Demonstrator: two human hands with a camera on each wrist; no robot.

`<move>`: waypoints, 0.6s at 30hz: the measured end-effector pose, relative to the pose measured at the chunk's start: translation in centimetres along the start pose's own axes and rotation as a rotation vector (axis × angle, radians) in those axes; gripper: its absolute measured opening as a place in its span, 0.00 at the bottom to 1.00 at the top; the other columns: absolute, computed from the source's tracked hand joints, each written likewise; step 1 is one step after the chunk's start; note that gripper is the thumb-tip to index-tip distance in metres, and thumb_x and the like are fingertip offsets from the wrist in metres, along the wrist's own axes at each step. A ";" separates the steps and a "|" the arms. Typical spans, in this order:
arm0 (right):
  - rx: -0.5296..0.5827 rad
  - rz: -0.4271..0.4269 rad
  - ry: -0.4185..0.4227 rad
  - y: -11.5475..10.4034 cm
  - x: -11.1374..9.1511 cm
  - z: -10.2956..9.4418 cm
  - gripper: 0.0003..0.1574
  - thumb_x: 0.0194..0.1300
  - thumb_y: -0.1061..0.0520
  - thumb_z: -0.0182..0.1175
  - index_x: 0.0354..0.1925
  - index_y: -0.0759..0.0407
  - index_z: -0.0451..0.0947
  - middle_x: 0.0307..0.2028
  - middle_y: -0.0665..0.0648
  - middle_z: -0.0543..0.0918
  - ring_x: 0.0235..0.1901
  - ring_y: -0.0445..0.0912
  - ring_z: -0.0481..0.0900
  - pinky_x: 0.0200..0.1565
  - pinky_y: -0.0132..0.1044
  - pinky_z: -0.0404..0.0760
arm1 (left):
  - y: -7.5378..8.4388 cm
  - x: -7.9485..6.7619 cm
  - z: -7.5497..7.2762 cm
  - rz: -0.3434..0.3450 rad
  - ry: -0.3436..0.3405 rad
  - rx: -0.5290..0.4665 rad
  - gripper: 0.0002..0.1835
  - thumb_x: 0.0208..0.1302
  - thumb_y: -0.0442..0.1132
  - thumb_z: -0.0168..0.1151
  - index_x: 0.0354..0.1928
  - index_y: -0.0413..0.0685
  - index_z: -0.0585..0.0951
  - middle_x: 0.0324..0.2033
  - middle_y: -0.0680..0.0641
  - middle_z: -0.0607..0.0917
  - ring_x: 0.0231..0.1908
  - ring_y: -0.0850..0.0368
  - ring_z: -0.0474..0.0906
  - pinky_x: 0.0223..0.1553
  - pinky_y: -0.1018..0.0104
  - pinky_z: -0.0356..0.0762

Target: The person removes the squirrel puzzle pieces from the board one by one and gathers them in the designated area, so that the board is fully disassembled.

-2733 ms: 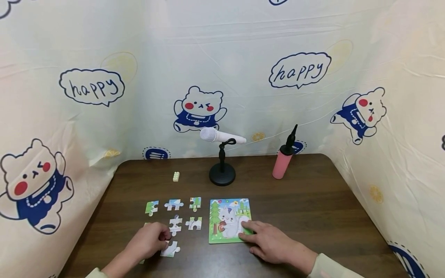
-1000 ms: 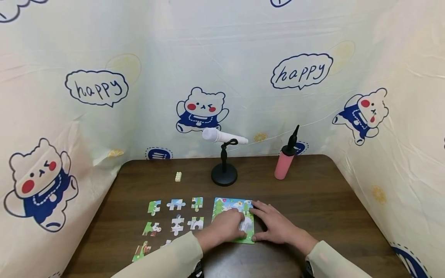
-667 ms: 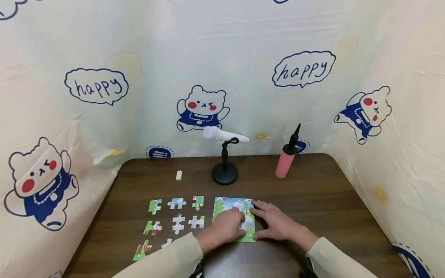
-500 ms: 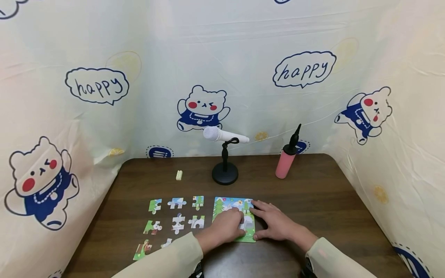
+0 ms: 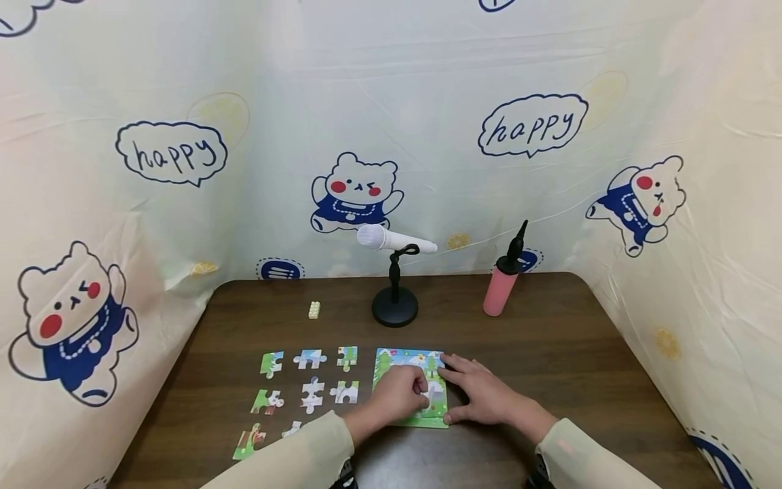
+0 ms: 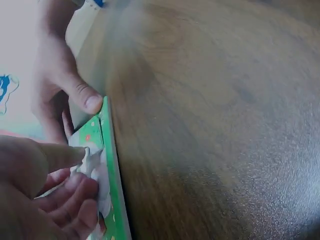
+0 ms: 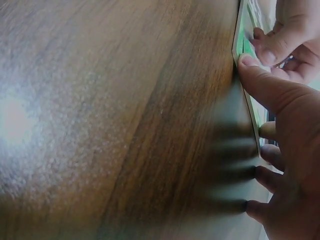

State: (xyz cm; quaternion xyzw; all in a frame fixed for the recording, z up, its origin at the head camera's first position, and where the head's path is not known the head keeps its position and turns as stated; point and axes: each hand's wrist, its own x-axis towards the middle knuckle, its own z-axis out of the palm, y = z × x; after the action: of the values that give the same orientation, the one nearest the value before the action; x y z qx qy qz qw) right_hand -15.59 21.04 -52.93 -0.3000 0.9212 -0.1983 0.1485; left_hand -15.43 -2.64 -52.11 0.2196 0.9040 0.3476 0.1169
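A square puzzle board with a green rim and a forest picture lies on the table. Over its lower right part, my left hand has its fingers curled in. In the left wrist view, the fingertips appear to pinch a white puzzle piece that seems slightly raised from the board; the fingers partly hide it. My right hand lies along the board's right edge with fingers spread, thumb at the near corner and fingertips at the far end. In the right wrist view, its thumb touches the edge.
Left of the board lie several loose puzzle pieces in rows; my left sleeve covers part of the nearest row. Behind stand a cream toy brick, a microphone on a black stand and a pink hand pump.
My left hand has gone from the loose pieces onto the board, and has just lifted slightly there. My right hand has shifted from the picture to the board's right edge.
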 end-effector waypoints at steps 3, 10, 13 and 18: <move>0.000 -0.004 -0.005 0.1 0.1 0.1 0.54 0.60 0.31 0.70 0.76 0.53 0.66 0.80 0.58 0.57 0.79 0.58 0.54 0.73 0.64 0.55 | -0.4 -0.1 -0.7 0.002 -0.012 -0.167 0.07 0.56 0.33 0.74 0.30 0.49 0.83 0.23 0.57 0.81 0.24 0.68 0.74 0.28 0.70 0.74; 0.008 -0.004 -0.018 0.1 0.3 0.0 0.55 0.61 0.29 0.68 0.77 0.51 0.64 0.80 0.57 0.56 0.79 0.58 0.54 0.73 0.64 0.55 | -1.7 -2.1 -3.6 -0.038 -0.032 -0.407 0.04 0.60 0.32 0.73 0.34 0.43 0.84 0.26 0.50 0.84 0.25 0.60 0.80 0.26 0.66 0.78; 0.002 0.012 -0.024 0.0 0.3 -0.2 0.55 0.61 0.29 0.68 0.77 0.50 0.64 0.80 0.57 0.56 0.79 0.57 0.54 0.73 0.64 0.56 | -2.5 -3.7 -4.8 -0.077 -0.018 -0.464 0.05 0.59 0.30 0.72 0.34 0.40 0.84 0.26 0.49 0.84 0.24 0.58 0.81 0.27 0.63 0.82; -0.022 0.035 -0.037 0.0 0.4 -0.3 0.56 0.60 0.30 0.69 0.77 0.50 0.63 0.80 0.56 0.56 0.79 0.57 0.55 0.73 0.63 0.58 | -4.3 -6.9 -6.2 -0.149 -0.023 -0.523 0.06 0.59 0.29 0.71 0.37 0.36 0.84 0.26 0.47 0.85 0.22 0.56 0.82 0.25 0.57 0.84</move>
State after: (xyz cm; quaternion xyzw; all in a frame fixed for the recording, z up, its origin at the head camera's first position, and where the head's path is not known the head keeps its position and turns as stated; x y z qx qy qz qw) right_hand -16.07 20.87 -52.70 -0.2891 0.9255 -0.1799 0.1656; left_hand -12.99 -12.37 -50.03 0.1188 0.7957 0.5574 0.2051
